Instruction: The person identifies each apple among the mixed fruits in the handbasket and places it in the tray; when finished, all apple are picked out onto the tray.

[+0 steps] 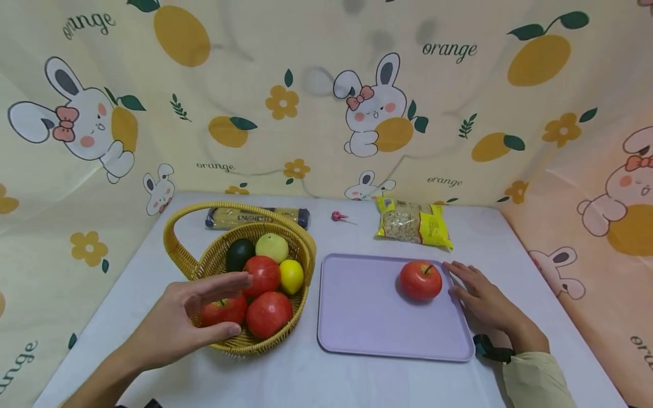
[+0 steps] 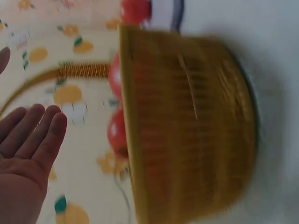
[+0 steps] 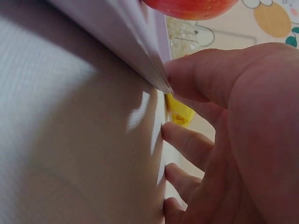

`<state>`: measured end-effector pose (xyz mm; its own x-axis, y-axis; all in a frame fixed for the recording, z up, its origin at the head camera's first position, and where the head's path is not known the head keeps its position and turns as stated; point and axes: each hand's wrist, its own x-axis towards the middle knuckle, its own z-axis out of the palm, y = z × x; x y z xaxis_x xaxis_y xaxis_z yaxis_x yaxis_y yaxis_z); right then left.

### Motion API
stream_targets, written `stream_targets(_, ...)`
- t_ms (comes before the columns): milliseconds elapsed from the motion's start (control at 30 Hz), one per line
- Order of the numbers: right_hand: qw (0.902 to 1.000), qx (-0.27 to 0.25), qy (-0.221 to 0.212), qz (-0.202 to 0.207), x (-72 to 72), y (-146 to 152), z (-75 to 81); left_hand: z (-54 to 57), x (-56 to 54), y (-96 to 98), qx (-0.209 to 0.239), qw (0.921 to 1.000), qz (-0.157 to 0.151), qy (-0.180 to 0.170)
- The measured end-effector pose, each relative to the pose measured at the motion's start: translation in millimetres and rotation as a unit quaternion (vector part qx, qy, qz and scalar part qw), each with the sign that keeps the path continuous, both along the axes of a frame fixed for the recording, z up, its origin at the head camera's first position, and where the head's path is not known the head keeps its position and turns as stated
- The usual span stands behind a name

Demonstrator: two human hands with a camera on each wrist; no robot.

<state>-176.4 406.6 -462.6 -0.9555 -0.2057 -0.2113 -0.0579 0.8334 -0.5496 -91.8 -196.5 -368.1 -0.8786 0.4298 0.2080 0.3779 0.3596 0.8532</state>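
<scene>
My left hand (image 1: 176, 323) hovers over the front left of a yellow woven basket (image 1: 301, 249), thumb and fingers spread apart with nothing between them. Inside the basket lie several red apples (image 1: 269, 314), a dark green avocado (image 1: 240, 255), a pale green round fruit (image 1: 272, 247) and a yellow lemon (image 1: 292, 276). In the left wrist view the palm (image 2: 21, 182) is beside the blurred basket. My right hand (image 1: 484, 300) rests at the right edge of a lilac tray (image 1: 377, 317), its thumb touching the rim. One red apple (image 1: 420, 280) sits on the tray near that hand.
Behind the basket lies a pack of spaghetti (image 1: 257, 217). A wrapped lollipop (image 1: 339, 216) lies at the back middle of the white table (image 1: 388, 382). A yellow and clear bag (image 1: 413, 222) is behind the tray. Printed cloth (image 1: 316, 136) hangs around the back and sides.
</scene>
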Motion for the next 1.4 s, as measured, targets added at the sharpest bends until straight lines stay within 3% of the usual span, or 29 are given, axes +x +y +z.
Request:
stream_targets(200, 1.0000, -0.004, 0.004, 0.001, 0.0, 1, -0.5, -3.0, -6.2, -37.9, -0.088, 0.9948, 0.052, 0.001)
stream_targets(400, 1.0000, -0.004, 0.002, -0.004, -0.9, 0, -2.2, -8.8, -16.9, -50.8, -0.172, 0.9834, 0.050, -0.029)
stream_targets(767, 0.9999, -0.008, 0.011, 0.001, 1.2, 2, -2.4, -17.4, -26.7, -23.4, -0.287, 0.9547, 0.064, -0.044)
stream_targets(1167, 0.9998, -0.016, 0.013, 0.003, 0.3, 1, -2.2, -28.8, -27.2, -6.9, -0.341, 0.9385, 0.051, 0.026)
stream_targets(1400, 0.9998, -0.016, 0.009, 0.001, 0.9, 3, -2.6, -29.2, -28.6, -1.1, -0.353, 0.9332, 0.062, 0.017)
